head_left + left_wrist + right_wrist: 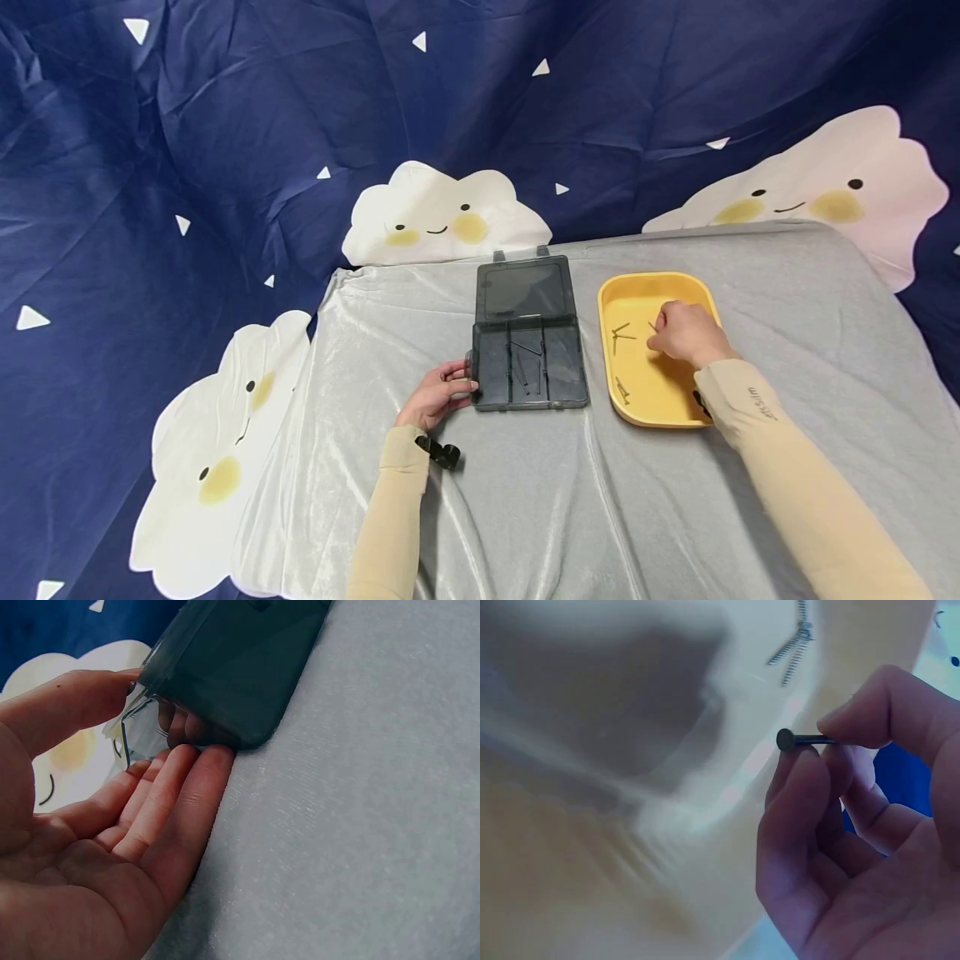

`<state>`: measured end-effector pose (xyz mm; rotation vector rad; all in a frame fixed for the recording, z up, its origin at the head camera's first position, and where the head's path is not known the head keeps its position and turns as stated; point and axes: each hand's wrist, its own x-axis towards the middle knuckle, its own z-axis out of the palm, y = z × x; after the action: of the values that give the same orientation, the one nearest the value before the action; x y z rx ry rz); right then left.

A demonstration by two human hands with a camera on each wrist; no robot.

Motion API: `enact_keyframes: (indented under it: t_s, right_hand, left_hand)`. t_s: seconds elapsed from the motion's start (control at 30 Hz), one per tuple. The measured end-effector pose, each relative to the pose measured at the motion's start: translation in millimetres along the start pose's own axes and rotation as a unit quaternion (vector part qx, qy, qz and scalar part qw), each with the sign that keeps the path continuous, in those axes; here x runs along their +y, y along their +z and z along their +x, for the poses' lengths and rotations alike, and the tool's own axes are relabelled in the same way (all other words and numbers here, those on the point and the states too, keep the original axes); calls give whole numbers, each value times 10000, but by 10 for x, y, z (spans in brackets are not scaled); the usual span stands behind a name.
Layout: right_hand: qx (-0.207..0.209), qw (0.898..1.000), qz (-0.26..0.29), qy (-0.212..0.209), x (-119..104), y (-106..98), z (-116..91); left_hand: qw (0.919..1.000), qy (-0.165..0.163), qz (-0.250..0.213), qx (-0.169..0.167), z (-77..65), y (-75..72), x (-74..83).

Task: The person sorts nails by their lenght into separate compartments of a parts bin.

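My left hand (438, 392) touches the left side of a dark see-through compartment case (491, 367), its thumb and nearly straight fingertips at the wall by a clear tab (142, 731). The case lies with its lid (525, 287) raised at the back. Two dividers split it, and a few thin dark screws (522, 375) lie in the middle compartment. Over the yellow tray (652, 414), my right hand (690, 333) pinches a screw (785, 739) between thumb and fingers, its flat round head sticking out. More screws (621, 335) lie along the tray's left side.
A grey cloth (360, 350) with folds covers the table. Behind it hangs a dark blue curtain (300, 100) with cloud and triangle prints. Raised walls run around the yellow tray, which stands a short gap to the right of the case.
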<state>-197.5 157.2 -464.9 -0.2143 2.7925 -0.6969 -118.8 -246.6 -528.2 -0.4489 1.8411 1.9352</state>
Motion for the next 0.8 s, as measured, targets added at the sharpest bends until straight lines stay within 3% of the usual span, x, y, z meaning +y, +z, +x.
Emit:
enact_keyframes:
  t_s: [0.43, 0.8]
  right_hand:
    - [476, 9974, 339, -425, -245, -168, -113]
    - [584, 9957, 403, -600, -381, -246, -181]
  left_hand:
    - [10000, 14, -19, -12, -3, 0, 4]
    - [9999, 15, -109, 22, 16, -2, -10]
